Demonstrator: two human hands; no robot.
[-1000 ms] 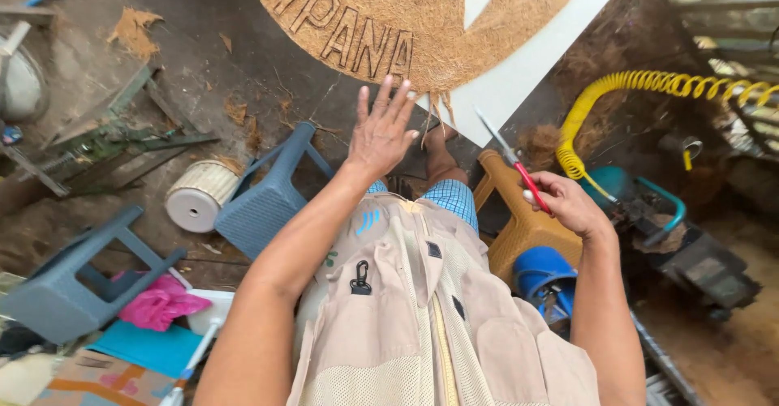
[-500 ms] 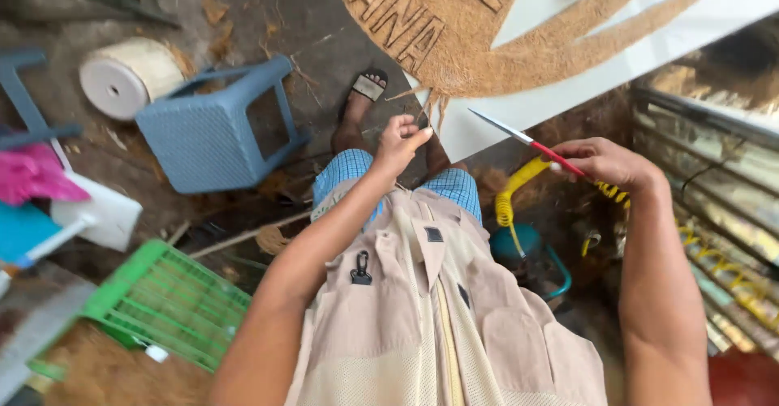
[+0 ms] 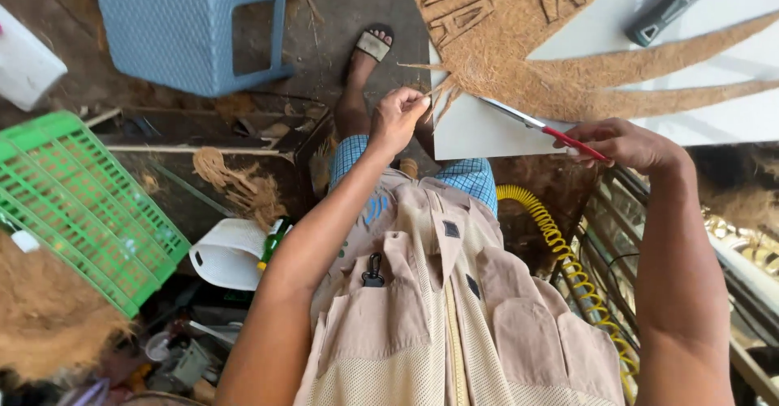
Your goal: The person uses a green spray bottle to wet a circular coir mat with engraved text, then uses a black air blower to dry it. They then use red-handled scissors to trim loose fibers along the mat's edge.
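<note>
A round brown coir mat (image 3: 519, 33) with cut-out letters lies on a white board (image 3: 730, 122). My left hand (image 3: 398, 118) pinches loose fibres at the mat's lower edge, by the board's corner. My right hand (image 3: 625, 142) holds red-handled scissors (image 3: 540, 122), their blades pointing left along the mat's edge. A dark utility knife (image 3: 673, 4) rests on the board at the upper right.
A blue plastic stool (image 3: 195, 25) stands at the upper left, a green crate (image 3: 77, 203) at the left, a white bucket (image 3: 231, 252) below it. A yellow coiled hose (image 3: 568, 260) runs down on the right. My sandalled foot (image 3: 369, 49) is on the dirty floor.
The view has swung down and closer. My left hand went from open above the mat to pinching fibres at its edge. The scissors came down to the mat's rim.
</note>
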